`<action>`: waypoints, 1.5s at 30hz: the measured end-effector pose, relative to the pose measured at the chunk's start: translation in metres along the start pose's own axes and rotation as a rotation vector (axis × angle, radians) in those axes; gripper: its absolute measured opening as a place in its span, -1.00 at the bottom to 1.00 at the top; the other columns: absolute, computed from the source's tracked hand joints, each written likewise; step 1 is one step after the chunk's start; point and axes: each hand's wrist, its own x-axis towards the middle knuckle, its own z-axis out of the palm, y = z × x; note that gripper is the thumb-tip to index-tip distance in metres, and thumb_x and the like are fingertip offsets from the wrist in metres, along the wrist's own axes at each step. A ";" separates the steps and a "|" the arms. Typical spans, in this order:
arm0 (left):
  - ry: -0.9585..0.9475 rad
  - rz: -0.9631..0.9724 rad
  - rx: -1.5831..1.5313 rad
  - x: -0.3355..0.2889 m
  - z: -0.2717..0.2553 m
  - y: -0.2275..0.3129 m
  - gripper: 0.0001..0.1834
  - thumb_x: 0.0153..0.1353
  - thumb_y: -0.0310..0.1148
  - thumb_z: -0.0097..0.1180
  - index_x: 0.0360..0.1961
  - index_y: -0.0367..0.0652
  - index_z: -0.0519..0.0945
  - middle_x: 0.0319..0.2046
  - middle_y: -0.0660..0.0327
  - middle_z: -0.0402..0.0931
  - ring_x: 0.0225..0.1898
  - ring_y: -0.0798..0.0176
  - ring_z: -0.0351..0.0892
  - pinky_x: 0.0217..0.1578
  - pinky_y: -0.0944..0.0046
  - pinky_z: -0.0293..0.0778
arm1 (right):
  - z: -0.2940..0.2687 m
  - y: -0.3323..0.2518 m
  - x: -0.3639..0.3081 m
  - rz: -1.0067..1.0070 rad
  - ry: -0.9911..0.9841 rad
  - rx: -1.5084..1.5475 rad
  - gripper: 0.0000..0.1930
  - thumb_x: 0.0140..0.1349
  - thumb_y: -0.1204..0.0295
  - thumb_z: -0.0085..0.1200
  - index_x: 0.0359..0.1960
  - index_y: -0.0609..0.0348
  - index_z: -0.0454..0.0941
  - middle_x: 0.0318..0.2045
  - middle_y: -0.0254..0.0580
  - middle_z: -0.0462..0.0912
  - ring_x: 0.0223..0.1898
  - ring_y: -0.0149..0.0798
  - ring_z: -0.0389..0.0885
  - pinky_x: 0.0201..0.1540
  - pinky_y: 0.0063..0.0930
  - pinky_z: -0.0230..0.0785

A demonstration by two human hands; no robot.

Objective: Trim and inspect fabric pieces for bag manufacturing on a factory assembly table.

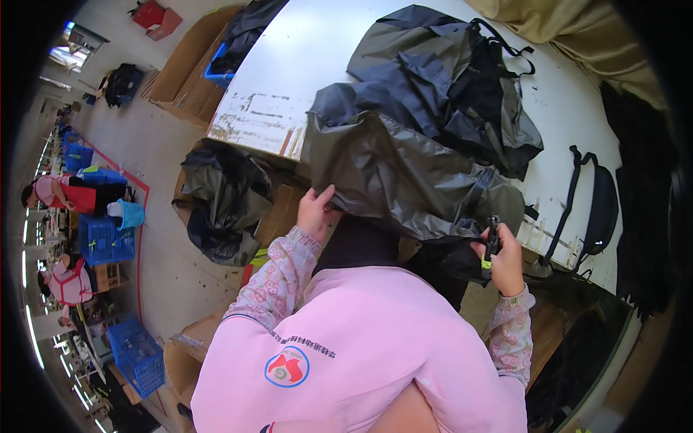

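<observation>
A dark olive, shiny fabric bag [368, 162] drapes over the near edge of the white table, crumpled, with a strap toward its right end. My left hand [315, 214] pinches its lower left edge between thumb and fingers. At the bag's right end, my right hand [502, 260] is closed round a small black tool [493, 238] with a yellow-green part; it looks like thread snips, though the fingers partly cover it. Black fabric [458, 260] hangs from the bag beside that hand. Behind lies a heap of grey and olive bags [433, 72] with black straps.
The white table [263, 94] has a worn edge. A small black pouch with a strap [598, 206] lies at its right. To the left, dark bags [227, 198] fill a box on the floor. Blue crates [136, 356] and two people [68, 280] are farther left.
</observation>
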 end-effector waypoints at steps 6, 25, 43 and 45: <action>0.301 0.579 -0.173 0.012 -0.119 0.149 -0.82 0.23 -0.32 0.19 -0.16 -0.03 0.52 -0.28 0.33 0.60 -0.36 0.34 0.62 -0.48 0.35 0.53 | -0.020 -0.015 0.025 0.009 0.039 0.076 -0.68 -0.01 0.52 0.37 -0.30 0.27 0.45 -0.40 -0.29 0.61 -0.39 -0.47 0.56 -0.29 -0.54 0.42; 0.384 1.081 0.891 0.044 -0.119 0.144 -0.67 0.13 -0.46 0.16 -0.06 -0.27 0.51 -0.14 0.05 0.51 -0.12 0.06 0.51 -0.03 0.20 0.41 | -0.061 -0.004 0.156 -0.132 0.520 -0.635 -0.63 0.02 0.43 0.27 -0.21 0.11 0.33 -0.33 -0.05 0.64 -0.25 0.09 0.63 -0.26 -0.08 0.41; -0.621 1.204 1.075 0.136 0.208 0.101 -0.83 0.15 -0.30 0.19 -0.26 -0.09 0.57 -0.01 0.22 0.54 0.24 0.06 0.33 0.26 -0.27 0.02 | -0.147 -0.096 0.042 -0.340 0.575 0.188 -0.72 0.05 0.45 0.33 -0.37 0.12 0.40 -0.54 -0.46 0.44 -0.59 -0.60 0.37 -0.52 -0.69 0.23; -0.666 1.083 0.814 0.113 0.196 0.139 -0.87 0.23 -0.38 0.13 -0.29 -0.19 0.49 -0.25 0.17 0.59 -0.11 0.18 0.55 -0.03 0.20 0.38 | -0.169 -0.117 0.011 -0.310 0.635 0.294 -0.74 0.04 0.48 0.31 -0.38 0.08 0.40 -0.53 -0.49 0.43 -0.57 -0.61 0.37 -0.51 -0.70 0.22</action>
